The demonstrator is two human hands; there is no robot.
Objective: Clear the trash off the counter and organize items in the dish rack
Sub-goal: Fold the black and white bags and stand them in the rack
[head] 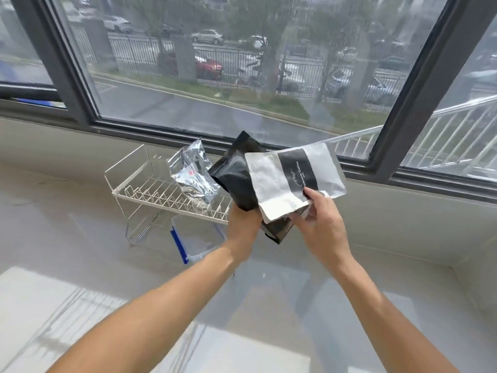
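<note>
My left hand point(243, 224) grips a black pouch point(236, 175) from below, holding it above the counter. My right hand point(317, 219) pinches the lower edge of a white pouch with a black label band point(279, 181), which overlaps the black one. Another dark pouch point(277, 230) shows beneath them, between my hands; which hand holds it I cannot tell. A white wire dish rack point(139, 195) stands on the counter to the left, by the window. A crumpled silver foil bag point(192, 173) leans upright in the rack's slots.
A clear plastic zip bag with a blue strip point(185, 240) lies on the pale glossy counter point(80, 251) just in front of the rack. A large dark-framed window point(398, 125) runs along the back behind a low ledge.
</note>
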